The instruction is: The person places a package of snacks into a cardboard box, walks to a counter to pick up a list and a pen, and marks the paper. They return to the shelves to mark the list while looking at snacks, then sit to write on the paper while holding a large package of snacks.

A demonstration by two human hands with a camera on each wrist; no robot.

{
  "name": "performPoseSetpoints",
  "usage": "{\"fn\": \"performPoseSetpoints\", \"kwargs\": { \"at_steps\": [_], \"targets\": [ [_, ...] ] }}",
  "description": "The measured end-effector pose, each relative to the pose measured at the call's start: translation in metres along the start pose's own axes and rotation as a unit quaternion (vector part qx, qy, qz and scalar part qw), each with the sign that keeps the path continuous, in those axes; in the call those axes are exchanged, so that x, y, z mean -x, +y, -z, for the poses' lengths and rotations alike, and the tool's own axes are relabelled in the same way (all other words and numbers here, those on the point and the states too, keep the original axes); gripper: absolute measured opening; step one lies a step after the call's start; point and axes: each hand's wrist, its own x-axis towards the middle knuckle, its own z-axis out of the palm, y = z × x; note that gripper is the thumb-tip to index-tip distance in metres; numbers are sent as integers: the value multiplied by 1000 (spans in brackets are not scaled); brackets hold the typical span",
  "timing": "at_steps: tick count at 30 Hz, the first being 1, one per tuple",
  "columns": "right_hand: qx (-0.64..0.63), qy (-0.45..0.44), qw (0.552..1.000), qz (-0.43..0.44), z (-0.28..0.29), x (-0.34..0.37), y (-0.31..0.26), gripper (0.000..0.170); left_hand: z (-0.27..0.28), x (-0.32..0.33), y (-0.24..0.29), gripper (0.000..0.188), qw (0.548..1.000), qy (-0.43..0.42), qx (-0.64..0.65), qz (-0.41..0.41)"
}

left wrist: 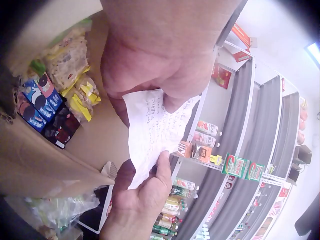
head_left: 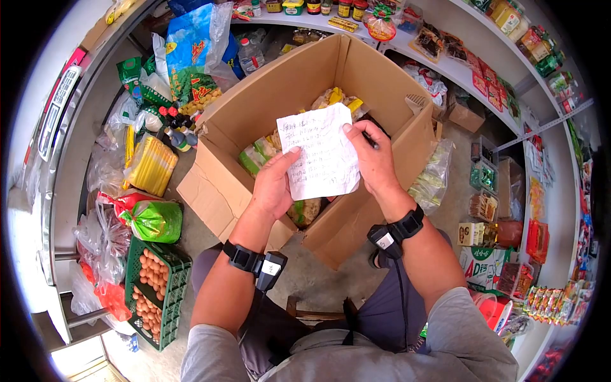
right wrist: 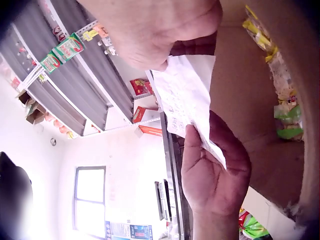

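Observation:
A creased white sheet of paper (head_left: pixel 321 153) with handwritten lines is held up above an open cardboard box (head_left: pixel 267 95). My left hand (head_left: pixel 275 181) pinches its left edge, thumb on the written side. At the upper right edge my right hand (head_left: pixel 372 153) pinches it the same way, fingers behind the sheet. Both wrist views show the paper (left wrist: pixel 152 130) between the two thumbs, with fingers curled behind it. Inside the box lie bagged foods (left wrist: pixel 67 60) and blue packets with cookie pictures (left wrist: pixel 40 102), partly hidden by the paper and hands in the head view.
Left of the box stand a green crate of eggs (head_left: pixel 153 293), a green bag (head_left: pixel 156 221) and yellow packs (head_left: pixel 153 162). Shelves (head_left: pixel 439 63) with jars and packets curve round the back and right. A white-green carton (head_left: pixel 484 267) sits on the right.

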Motion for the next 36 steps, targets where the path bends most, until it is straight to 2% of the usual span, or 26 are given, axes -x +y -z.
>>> {"fn": "performPoseSetpoints", "kwargs": {
  "at_steps": [4, 7, 13, 19, 36],
  "targets": [
    [9, 24, 1000, 4, 3, -3, 6, 24, 1, 0, 0, 39, 1000, 0, 0, -1],
    [-33, 40, 998, 24, 2, -6, 13, 26, 2, -1, -2, 40, 1000, 2, 2, 0],
    [-55, 34, 998, -23, -1, -1, -3, 28, 1, -1, -1, 40, 1000, 8, 2, -3],
    [-12, -12, 1000, 5, -1, 1, -3, 22, 1, -1, -1, 39, 1000, 5, 6, -1],
    [26, 5, 1000, 17, 2, -1, 3, 21, -2, 1, 0, 38, 1000, 1, 3, -1]
  ]
}}
